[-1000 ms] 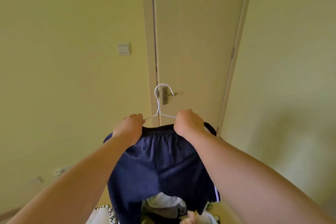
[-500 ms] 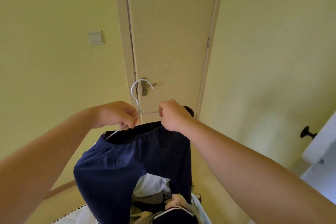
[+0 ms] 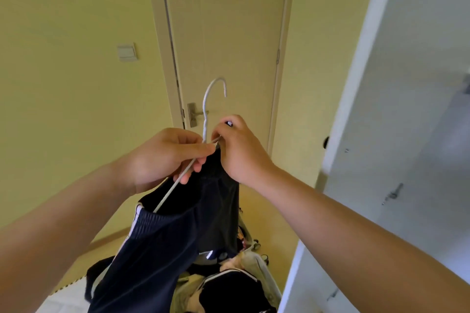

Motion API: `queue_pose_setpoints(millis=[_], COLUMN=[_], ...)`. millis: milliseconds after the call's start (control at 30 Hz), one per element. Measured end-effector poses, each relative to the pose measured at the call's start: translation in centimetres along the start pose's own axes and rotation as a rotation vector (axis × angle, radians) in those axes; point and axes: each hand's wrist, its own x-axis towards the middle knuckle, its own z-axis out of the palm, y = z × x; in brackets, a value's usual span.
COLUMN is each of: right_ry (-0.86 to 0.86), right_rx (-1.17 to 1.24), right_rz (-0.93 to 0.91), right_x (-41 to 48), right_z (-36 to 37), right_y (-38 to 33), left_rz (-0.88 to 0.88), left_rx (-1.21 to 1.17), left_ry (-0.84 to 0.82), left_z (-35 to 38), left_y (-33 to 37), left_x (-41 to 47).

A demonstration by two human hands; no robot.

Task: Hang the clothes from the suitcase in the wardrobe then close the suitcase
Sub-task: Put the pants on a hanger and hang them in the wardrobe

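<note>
A closed cream door is seen from a head-worn camera, and two bare forearms are raised in front of it. A white wire hanger is held up before the door's lower half, its hook overlapping the metal door handle.

The left hand is seen in front of the door's left frame. Its fingers are curled and the hanger's sloping arm is pinched between them. The right hand is seen just below the door handle, with its fingers clenched over the hanger's other shoulder and the waistband gathered there.

Dark navy shorts with a white side stripe are draped from the hanger and hang down below the door. One end of the wire is tucked inside the waistband.

Under the shorts, at the foot of the door, an open suitcase is partly visible, and jumbled clothes are lying in it. A light switch is mounted on the yellow wall left of the door. A white wardrobe panel is seen right of the door.
</note>
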Motion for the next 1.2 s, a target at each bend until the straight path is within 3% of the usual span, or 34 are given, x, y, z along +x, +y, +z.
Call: queue_pose_setpoints(millis=[400, 533, 667, 800, 867, 967, 1100, 1200], right_ry=[-0.079, -0.059, -0.212, -0.287, -0.270, -0.130, 0.101, 0.293], right_rx=[0.218, 0.163, -0.030, -0.174, -0.142, 0.026, 0.199, 0.093], right_rz=[-0.197, -0.154, -0.153, 0.177, 0.249, 0.312, 0.583, 0.771], right_x=[-13.4, -17.7, -22.2, -26.9, -29.2, -32.8, -37.9, -41.9], right_z=[-13.6, -18.1, -21.0, -24.0, -25.1, -27.3, -31.4, -34.8], right_y=[-1.1, 0.3, 1.6, 4.2, 5.4, 8.1, 10.9, 12.1], left_rz=[-0.081, -0.111, -0.184, -0.224, -0.241, -0.232, -0.193, -0.185], left_rx=[-0.215, -0.221, -0.194, -0.205, -0.201, -0.203, -0.204, -0.192], left_ry=[-0.245, -0.320, -0.402, -0.455, -0.471, -0.515, -0.561, -0.580], left_z=[15.2, 19.9, 25.0, 30.0, 32.3, 36.2, 41.8, 46.9], left_y=[9.0, 10.5, 11.0, 11.5, 11.7, 12.4, 13.5, 14.8], left_x=[-10.9, -12.0, -12.2, -11.9, -11.4, -10.1, -7.5, -5.7])
